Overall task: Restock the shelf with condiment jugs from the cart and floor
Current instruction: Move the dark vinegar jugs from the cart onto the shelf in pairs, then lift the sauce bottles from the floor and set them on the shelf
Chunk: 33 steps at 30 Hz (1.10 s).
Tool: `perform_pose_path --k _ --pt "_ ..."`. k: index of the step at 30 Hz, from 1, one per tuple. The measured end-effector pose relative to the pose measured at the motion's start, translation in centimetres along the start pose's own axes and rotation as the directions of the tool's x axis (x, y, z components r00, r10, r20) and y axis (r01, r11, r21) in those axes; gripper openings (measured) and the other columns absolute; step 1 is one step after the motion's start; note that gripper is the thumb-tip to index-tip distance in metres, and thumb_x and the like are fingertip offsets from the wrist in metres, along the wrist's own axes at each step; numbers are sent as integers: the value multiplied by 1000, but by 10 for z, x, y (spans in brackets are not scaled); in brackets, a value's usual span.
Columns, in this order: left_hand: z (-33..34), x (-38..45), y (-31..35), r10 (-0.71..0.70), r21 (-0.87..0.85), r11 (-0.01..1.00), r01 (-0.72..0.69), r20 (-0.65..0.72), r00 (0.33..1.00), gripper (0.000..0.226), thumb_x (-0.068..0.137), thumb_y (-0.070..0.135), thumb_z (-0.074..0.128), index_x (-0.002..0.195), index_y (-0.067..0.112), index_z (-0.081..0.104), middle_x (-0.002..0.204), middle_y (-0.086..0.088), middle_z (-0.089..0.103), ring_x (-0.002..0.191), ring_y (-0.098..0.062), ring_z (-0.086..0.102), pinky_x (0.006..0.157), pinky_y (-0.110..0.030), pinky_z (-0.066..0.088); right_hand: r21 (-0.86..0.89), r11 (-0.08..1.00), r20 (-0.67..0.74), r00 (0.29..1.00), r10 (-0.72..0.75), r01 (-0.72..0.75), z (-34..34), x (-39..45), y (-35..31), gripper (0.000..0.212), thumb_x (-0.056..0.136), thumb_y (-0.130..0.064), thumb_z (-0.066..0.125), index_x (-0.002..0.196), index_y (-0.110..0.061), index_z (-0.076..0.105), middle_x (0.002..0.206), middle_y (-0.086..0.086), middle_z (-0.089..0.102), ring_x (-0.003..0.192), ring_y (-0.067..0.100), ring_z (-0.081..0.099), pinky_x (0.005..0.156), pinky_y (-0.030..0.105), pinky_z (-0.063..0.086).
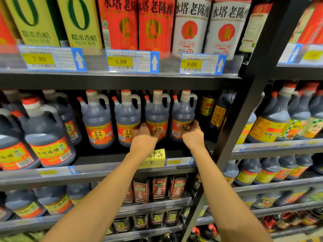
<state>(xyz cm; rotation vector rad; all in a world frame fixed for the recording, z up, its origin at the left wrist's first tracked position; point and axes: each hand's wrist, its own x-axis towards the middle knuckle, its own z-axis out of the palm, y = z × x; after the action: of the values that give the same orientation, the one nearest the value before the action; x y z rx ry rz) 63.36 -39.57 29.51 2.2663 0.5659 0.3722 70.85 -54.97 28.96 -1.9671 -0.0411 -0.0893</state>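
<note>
Several dark vinegar jugs with red caps, white handles and orange labels stand in a row on the middle shelf (104, 169). My left hand (146, 134) wraps the lower front of the third jug (157, 112). My right hand (190, 132) cups the base of the fourth jug (183, 110), the rightmost of the row. Both arms reach straight in from below. Two more jugs of the same kind (97, 117) (127, 116) stand to the left, untouched.
Larger jugs (47, 133) crowd the shelf's left end. Yellow-labelled dark bottles (208, 109) stand right of the row, beside a black upright post (244, 105). The upper shelf carries tall bottles and price tags (132, 62). A yellow handwritten note (156, 158) hangs on the shelf edge.
</note>
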Motion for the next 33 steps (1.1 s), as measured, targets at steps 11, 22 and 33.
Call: perform_pose_path --k 11,22,33 --pt "-90 -44 -42 371 474 785 -398 154 916 43 97 57 48 99 15 53 77 0 56 83 -31 62 60 -37 41 -454 859 200 967 -159 235 -27 -62 -19 40 97 -47 58 114 -11 53 112 11 60 101 34 60 82 44 53" --pt "-169 -158 -92 340 518 726 -453 302 891 81 93 71 40 154 18 33 150 -8 46 138 -28 41 107 -44 43 -655 654 370 915 -160 379 -81 -219 -44 73 94 -64 51 153 -24 34 149 4 49 127 26 54 98 45 49" --pt "-120 -278 -24 543 292 649 -703 469 696 86 91 75 34 156 19 30 158 -5 38 144 -26 36 113 -45 36 -709 670 214 972 -93 220 -200 -365 10 79 93 -71 46 158 -32 23 158 -3 39 133 23 51 101 47 49"
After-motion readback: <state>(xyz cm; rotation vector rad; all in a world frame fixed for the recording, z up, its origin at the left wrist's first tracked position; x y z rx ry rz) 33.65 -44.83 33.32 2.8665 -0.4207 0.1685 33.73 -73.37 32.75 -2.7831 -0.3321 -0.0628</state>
